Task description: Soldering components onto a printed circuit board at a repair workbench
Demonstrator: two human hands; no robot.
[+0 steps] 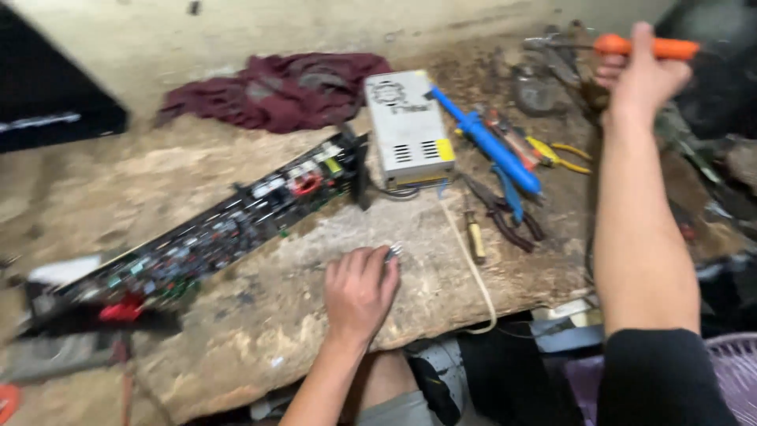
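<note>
Left hand on worn bench, right hand gripping orange-handled tool, circuit board between.

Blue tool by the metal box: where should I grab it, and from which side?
Probably the thick blue barrel mid-length of the blue tool, coming from above. It lies flat and diagonal, its thin tip against the metal box and pliers crowding its lower end.

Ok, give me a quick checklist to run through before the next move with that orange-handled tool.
1. Right hand grips orange-handled tool, raised above the bench: ok.
2. Tool tip visible: cannot tell, blurred.
3. Left hand rests on the wooden bench, fingers on a small metal part: ok.
4. Long circuit board lies flat, apart from both hands: ok.
5. Silver power supply box upright beside the board: ok.
6. Blue tool and pliers crowd the bench's right side: not ok.
</note>
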